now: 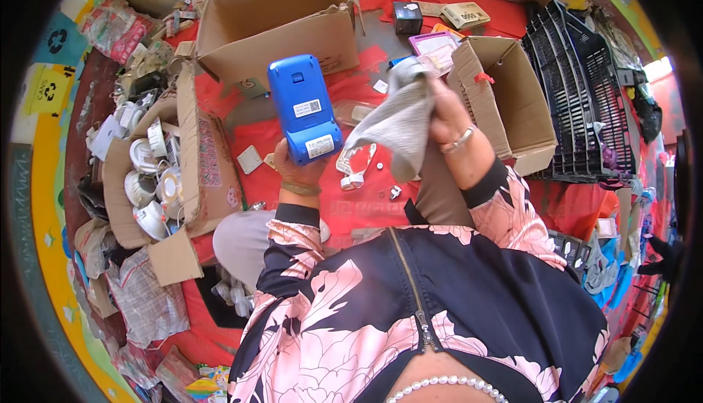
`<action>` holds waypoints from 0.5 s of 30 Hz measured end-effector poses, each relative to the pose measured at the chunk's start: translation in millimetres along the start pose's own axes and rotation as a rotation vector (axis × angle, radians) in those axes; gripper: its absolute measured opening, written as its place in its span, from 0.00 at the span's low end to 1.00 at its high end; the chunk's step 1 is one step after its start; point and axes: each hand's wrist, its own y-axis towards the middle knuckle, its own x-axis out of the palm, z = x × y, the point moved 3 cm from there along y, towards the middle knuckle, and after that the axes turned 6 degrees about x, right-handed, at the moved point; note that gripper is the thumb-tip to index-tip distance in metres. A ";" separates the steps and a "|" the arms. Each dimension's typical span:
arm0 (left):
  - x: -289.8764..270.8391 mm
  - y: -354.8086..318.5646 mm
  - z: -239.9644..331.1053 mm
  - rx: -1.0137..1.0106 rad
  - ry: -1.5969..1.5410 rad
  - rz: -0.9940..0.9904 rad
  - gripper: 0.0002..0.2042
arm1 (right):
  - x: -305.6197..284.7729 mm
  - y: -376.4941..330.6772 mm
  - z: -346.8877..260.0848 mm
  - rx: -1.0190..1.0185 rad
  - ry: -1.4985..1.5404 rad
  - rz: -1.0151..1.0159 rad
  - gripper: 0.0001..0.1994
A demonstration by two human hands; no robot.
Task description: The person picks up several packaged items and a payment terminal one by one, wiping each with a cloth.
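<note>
My left hand (299,174) grips the lower end of a blue handheld device (296,92), which looks like a card payment terminal. Its back, with white labels and a small recess, is turned toward me, and it is held upright. In my raised right hand (450,114) is a crumpled grey cloth (401,121), its loose end hanging to the left. Cloth and device are apart. Below them on the red ground covering lie a clear plastic piece (354,172) and a small white square (250,159).
An open cardboard box (274,55) stands ahead, and a smaller open box (512,125) is at right beside a black plastic crate (578,95). At left, a carton (201,158) holds several round white fixtures (150,220). A small black box (407,18) sits farther off.
</note>
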 end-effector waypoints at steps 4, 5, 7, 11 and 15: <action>81.1 -36.3 13.4 0.012 0.110 -0.011 0.40 | 12.5 -15.3 23.5 0.213 -0.053 -0.098 0.20; 94.2 -46.3 18.8 0.027 0.142 0.009 0.39 | 19.8 -21.0 15.5 0.192 0.071 -0.260 0.21; 109.5 -65.3 25.6 0.074 0.398 0.095 0.37 | 26.2 -27.6 -2.6 -0.135 0.096 -0.099 0.21; 136.0 -91.8 43.7 0.355 1.311 0.244 0.39 | 40.2 -61.9 25.9 0.020 -0.061 -0.082 0.16; 170.2 -106.7 43.9 0.704 2.056 0.173 0.40 | 83.9 -106.6 -13.9 -0.466 -0.149 -0.274 0.16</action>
